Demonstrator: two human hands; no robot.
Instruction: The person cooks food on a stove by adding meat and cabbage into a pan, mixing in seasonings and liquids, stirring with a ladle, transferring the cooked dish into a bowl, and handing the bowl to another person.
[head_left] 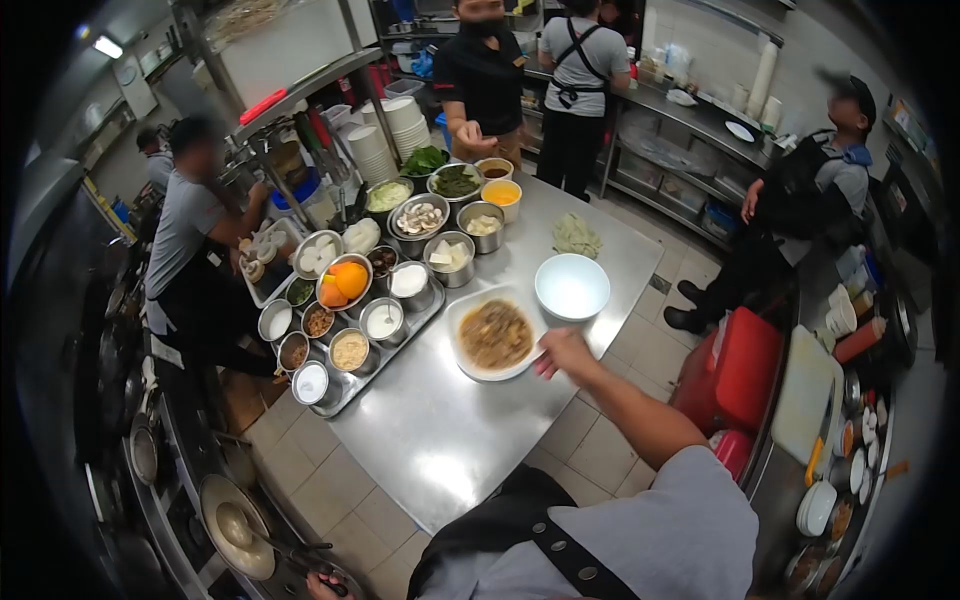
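My right hand (566,354) is over the steel table, with its fingers drawn together beside the right rim of a white plate (466,362). Whether it touches the rim or pinches something small is hidden. Brown, saucy cooked food (497,335) fills the plate. Just beyond that hand stands a pale blue-white bowl (572,287). At the bottom left, my left hand (322,585) is closed around the dark handle of a ladle (236,524). The ladle's bowl rests inside a wok (214,492) on the stove.
A metal tray (375,372) of several ingredient bowls covers the table's left side. Leafy greens (576,236) lie beyond the pale bowl. Co-workers stand around the kitchen. A red cooler box (728,370) and a counter with a cutting board (806,392) are to the right.
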